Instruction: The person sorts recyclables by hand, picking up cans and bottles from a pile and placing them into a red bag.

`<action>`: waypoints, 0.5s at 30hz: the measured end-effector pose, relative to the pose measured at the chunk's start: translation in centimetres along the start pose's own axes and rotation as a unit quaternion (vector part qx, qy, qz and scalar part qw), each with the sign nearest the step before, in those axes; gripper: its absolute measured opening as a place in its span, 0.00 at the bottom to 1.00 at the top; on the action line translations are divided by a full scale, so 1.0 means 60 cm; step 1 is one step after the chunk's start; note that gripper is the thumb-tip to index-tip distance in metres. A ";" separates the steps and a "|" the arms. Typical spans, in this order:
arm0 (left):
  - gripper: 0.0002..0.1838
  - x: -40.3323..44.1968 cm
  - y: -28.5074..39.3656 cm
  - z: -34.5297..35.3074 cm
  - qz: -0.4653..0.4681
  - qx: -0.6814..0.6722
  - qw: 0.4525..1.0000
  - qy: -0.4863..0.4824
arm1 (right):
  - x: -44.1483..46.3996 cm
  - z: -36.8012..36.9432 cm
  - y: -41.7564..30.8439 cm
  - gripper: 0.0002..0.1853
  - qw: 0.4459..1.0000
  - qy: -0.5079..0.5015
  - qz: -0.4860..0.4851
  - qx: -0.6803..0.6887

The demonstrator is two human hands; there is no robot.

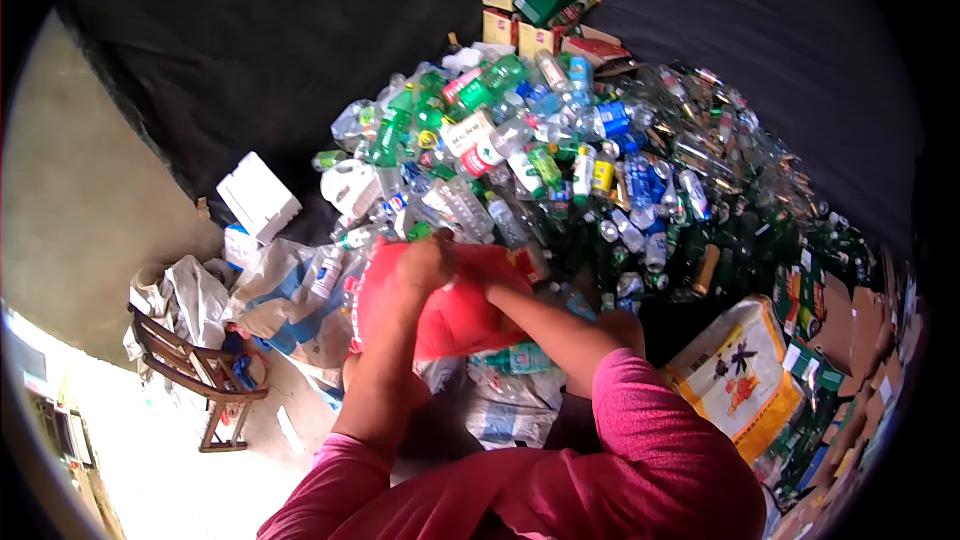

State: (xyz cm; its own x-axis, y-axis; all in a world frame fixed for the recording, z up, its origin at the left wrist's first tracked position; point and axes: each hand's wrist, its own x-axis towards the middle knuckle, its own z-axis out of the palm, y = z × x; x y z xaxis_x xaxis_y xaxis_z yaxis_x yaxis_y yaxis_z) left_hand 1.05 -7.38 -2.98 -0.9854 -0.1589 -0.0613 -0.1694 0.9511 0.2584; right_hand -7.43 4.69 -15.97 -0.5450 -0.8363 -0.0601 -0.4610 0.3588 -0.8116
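Note:
A red plastic bag (450, 315) is spread in front of me, above my lap. My left hand (428, 262) is closed on its upper edge, with the knuckles up. My right hand (478, 272) is at the bag's top close beside the left one; its fingers are hidden by the red plastic. Just beyond the bag lies a big heap of plastic bottles (470, 205). Below the bag, a green-tinted bottle (520, 358) lies on a whitish sack (510, 405).
A wooden chair (205, 375) stands at the left, near a white foam box (258, 197) and a white-and-blue sack (290, 300). At the right are a yellow-and-white bag (740, 375) and flattened cardboard (850, 325). Opened cartons (535, 0) stand at the back.

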 end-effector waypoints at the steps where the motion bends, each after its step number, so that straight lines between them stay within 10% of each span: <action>1: 0.21 0.009 -0.016 0.002 0.053 0.065 0.996 -0.004 | -0.005 -0.010 -0.005 0.23 1.000 -0.011 -0.004 0.000; 7: 0.14 0.013 -0.044 -0.005 0.033 -0.145 0.950 0.276 | -0.056 -0.091 -0.023 0.18 0.993 -0.030 0.108 -0.039; 15: 0.19 0.027 0.034 -0.018 -0.089 -0.124 0.982 0.116 | -0.165 -0.236 0.025 0.17 0.987 0.013 0.133 0.089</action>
State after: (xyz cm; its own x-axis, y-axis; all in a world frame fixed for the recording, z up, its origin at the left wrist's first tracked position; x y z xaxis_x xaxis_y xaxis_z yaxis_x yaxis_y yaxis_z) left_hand -0.91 -5.97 -1.53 -0.9123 -0.4004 0.0863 -0.3107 0.8138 0.4911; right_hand -12.66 19.37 -8.34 -0.6492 -0.7107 -0.2710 -0.1700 0.4828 -0.8591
